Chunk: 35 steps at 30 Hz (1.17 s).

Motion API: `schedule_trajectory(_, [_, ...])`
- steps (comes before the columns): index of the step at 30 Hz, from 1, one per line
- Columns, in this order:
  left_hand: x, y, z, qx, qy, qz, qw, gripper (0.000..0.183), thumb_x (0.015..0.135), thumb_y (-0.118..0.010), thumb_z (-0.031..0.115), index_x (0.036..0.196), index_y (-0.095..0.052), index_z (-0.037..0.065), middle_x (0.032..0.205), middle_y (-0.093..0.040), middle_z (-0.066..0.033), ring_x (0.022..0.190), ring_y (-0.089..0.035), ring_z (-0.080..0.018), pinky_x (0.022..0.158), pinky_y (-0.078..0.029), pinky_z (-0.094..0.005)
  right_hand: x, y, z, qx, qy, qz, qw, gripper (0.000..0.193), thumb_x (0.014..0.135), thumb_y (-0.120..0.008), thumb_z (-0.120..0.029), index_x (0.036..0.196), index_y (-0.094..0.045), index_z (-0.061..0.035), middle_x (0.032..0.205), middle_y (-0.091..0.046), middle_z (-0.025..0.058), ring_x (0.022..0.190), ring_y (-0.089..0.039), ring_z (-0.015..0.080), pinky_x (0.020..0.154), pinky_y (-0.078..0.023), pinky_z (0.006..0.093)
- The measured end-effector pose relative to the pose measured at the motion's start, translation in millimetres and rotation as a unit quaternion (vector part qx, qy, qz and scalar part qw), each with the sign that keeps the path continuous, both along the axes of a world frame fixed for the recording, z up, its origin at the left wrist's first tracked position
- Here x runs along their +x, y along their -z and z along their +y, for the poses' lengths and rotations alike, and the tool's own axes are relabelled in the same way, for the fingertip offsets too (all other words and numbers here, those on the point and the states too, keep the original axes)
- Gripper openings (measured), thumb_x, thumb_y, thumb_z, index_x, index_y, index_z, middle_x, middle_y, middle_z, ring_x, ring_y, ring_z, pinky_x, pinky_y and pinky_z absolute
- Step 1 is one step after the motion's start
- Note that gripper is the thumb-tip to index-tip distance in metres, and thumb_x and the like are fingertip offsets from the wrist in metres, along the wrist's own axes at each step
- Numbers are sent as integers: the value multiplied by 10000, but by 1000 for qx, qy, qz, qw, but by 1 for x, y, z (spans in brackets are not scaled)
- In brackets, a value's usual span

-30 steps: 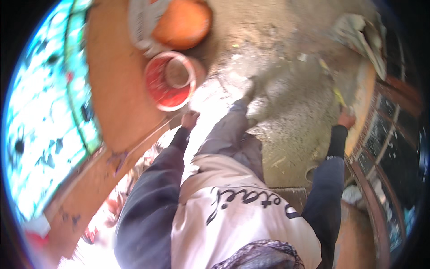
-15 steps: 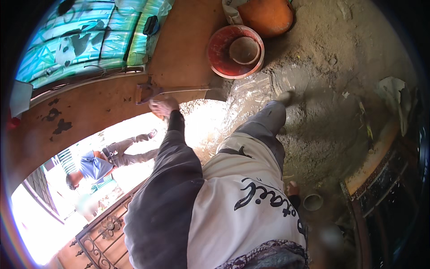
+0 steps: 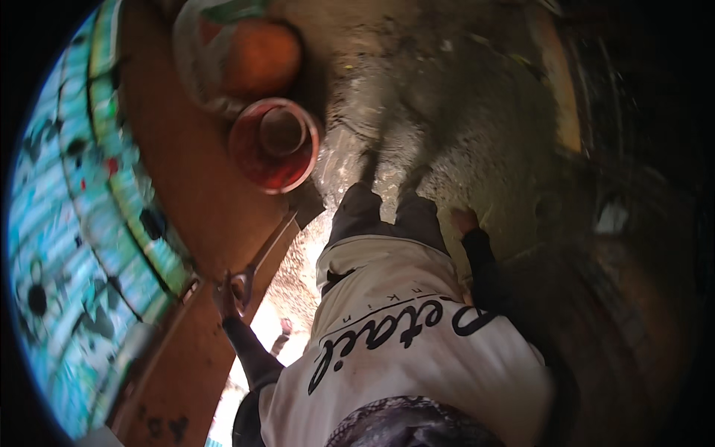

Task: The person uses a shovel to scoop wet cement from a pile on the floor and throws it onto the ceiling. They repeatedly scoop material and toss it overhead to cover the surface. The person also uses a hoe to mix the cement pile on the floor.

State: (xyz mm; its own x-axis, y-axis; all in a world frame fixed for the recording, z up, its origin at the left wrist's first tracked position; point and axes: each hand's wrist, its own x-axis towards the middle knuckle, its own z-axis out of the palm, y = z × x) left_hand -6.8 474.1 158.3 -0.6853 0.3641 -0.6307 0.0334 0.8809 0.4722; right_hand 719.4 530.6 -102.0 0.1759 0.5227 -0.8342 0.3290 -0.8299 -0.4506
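My left hand (image 3: 223,296) is out at the orange wall, right beside the D-shaped grip of a long-handled shovel (image 3: 257,262). The shovel leans against the wall, its dark blade down near the red bucket. Blur hides whether my fingers wrap the grip or only touch it. My right hand (image 3: 465,220) hangs low at my right side, over the grey floor, with no object visible in it. Its fingers are too smeared to make out. Ahead on the left stands the red bucket (image 3: 246,165), with a smaller round container (image 3: 282,132) inside.
Beyond the bucket is an orange rounded vessel (image 3: 262,58) beside a pale sack (image 3: 195,63). Wet grey mortar or mud covers the floor (image 3: 499,141). A turquoise window (image 3: 67,246) fills the left side, and bright light enters by a doorway below the wall. The right side is dark.
My view has turned, so the bucket and wall now sit further left. My left hand has come from the bright doorway to the shovel's grip. My right hand shows more fully.
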Motion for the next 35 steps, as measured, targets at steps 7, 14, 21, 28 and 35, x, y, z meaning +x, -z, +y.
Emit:
schedule_trajectory(7, [168,-55,139,-43,162,-105,980,398,882,-645,403,705,-488,82,493,-417,3,351,-378,-78,316,-246,-244,-188,-63,79,191,-96,85,973,270,853,-602,-322,991,-672,-101,905,-674,133,844,-646,262,753,-499,366])
schedule_trajectory(14, [218,-91,151,4,295,-191,936,370,868,-679,357,766,-458,78,496,-420,14,365,-399,-68,318,-270,-235,-212,-108,37,175,-96,20,980,303,812,-619,-358,932,-689,-88,884,-677,166,897,-644,314,809,-490,408])
schedule_trajectory(21, [286,-109,93,60,438,-34,896,350,843,-713,326,758,-527,41,546,-469,23,462,-428,-48,422,-327,-228,-250,-71,13,223,-152,102,957,458,918,-497,-435,908,-649,-3,856,-649,174,886,-621,312,804,-468,402])
schedule_trajectory(28, [346,-157,56,97,343,-135,924,321,796,-771,282,871,-588,30,587,-477,47,467,-392,-30,432,-284,-195,-286,-86,6,-130,256,402,870,768,892,-488,-599,1380,-333,-26,1200,-498,294,1063,-571,368,813,-546,461])
schedule_trajectory(35, [314,-154,15,116,383,-136,906,392,795,-771,286,1000,-610,-6,559,-464,31,436,-394,-55,411,-301,-213,-313,-47,-13,-118,480,554,670,867,854,-648,-457,1478,-147,-122,1503,-172,255,1377,-255,377,1075,-308,560])
